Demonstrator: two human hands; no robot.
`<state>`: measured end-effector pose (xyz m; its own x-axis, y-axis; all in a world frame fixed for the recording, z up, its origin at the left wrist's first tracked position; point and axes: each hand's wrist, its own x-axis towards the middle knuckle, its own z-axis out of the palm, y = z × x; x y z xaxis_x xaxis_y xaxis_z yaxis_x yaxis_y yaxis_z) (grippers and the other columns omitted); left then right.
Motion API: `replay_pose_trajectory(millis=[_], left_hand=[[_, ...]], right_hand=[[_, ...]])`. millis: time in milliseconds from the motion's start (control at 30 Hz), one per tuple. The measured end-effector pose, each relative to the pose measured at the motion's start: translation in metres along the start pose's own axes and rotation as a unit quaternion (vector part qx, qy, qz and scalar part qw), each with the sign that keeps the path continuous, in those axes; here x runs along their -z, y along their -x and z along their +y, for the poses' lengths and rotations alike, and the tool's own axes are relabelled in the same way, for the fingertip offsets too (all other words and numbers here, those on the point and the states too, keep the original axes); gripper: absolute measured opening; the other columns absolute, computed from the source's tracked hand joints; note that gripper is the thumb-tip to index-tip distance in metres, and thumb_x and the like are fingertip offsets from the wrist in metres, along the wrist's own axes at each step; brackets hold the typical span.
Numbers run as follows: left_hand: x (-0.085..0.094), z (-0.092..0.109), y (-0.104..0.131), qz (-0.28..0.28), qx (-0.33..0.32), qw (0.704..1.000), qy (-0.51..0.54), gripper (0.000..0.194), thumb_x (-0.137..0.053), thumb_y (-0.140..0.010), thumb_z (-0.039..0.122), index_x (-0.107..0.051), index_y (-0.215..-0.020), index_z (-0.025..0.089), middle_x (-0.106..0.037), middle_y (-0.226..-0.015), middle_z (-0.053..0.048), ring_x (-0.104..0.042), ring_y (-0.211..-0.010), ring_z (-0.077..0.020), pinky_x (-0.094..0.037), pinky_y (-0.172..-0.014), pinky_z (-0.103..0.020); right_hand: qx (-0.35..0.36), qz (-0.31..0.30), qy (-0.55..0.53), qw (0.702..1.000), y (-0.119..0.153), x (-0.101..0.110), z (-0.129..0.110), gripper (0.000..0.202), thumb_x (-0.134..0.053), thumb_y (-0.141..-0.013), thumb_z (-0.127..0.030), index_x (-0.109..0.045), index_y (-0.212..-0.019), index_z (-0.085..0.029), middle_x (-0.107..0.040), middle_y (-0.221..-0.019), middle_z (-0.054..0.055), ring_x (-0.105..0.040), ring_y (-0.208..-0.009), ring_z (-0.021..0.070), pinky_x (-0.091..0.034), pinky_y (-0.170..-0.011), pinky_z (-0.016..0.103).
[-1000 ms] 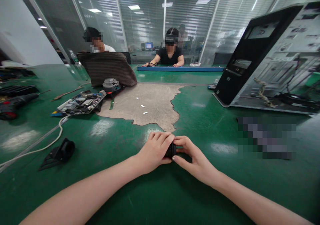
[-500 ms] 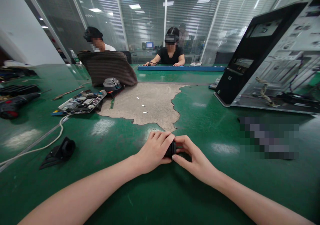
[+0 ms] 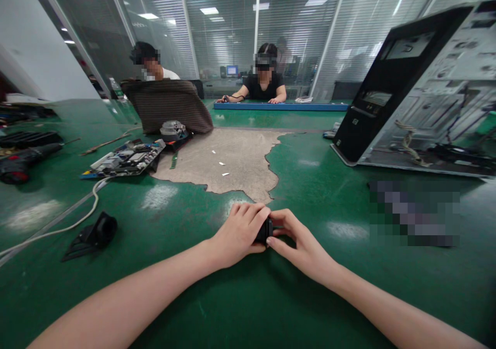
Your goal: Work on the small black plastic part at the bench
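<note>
Clamped w/ L hand (image 3: 240, 235) curled over L side of sm. black part (image 3: 264, 231), pinched w/ thumb + fingertips of R hand (image 3: 304, 245) at its R end. Lies directly betw. both, approx. equally near; can't tell long axis, or contact w/ green tabletop (image 3: 232, 307).

2 hands (image 3: 269, 235) around 1 small black object (image 3: 265, 231) above a green tabletop (image 3: 310, 194)
</note>
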<state>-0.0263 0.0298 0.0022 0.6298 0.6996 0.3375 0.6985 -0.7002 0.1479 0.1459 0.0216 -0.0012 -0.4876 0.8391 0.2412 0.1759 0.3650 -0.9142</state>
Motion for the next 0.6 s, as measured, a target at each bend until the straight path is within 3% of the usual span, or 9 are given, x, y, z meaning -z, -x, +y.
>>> replay_pose_trajectory(millis=[233, 433, 600], left_hand=[[-0.0013, 0.0005, 0.0, 0.01, -0.006, 1.0, 0.004, 0.058, -0.06, -0.069, 0.028, -0.03, -0.117, 0.015, -0.046, -0.116, -0.011, -0.043, -0.099, -0.0265, -0.032, -0.079, -0.039], [-0.0028, -0.0003, -0.0001, 0.011, -0.003, 1.0, 0.005, 0.059, -0.06, -0.069, 0.029, -0.029, -0.117, 0.015, -0.045, -0.118, -0.012, -0.042, -0.101, -0.0271, -0.032, -0.08, -0.04], [-0.0005, 0.0, -0.0007, -0.001, 0.005, 1.0, 0.008, 0.061, -0.062, -0.066, 0.026, -0.03, -0.117, 0.016, -0.045, -0.117, -0.011, -0.043, -0.099, -0.0266, -0.032, -0.08, -0.04]], right_hand=[[-0.014, 0.022, -0.041, 0.999, -0.0013, -0.0011, 0.0017, 0.015, -0.05, -0.079, -0.022, -0.047, -0.094, -0.022, -0.049, -0.097, 0.002, -0.054, -0.089, 0.0149, -0.051, -0.078, 0.031], [-0.044, 0.01, -0.037, 0.998, -0.0023, -0.0021, 0.0004, 0.026, -0.047, -0.081, -0.02, -0.04, -0.106, -0.022, -0.051, -0.101, 0.005, -0.056, -0.09, 0.0156, -0.051, -0.077, 0.032], [0.024, 0.016, 0.002, 1.0, 0.0007, -0.0013, 0.0, 0.026, -0.051, -0.076, -0.015, -0.044, -0.1, -0.022, -0.047, -0.105, 0.005, -0.05, -0.1, 0.0169, -0.046, -0.087, 0.034]])
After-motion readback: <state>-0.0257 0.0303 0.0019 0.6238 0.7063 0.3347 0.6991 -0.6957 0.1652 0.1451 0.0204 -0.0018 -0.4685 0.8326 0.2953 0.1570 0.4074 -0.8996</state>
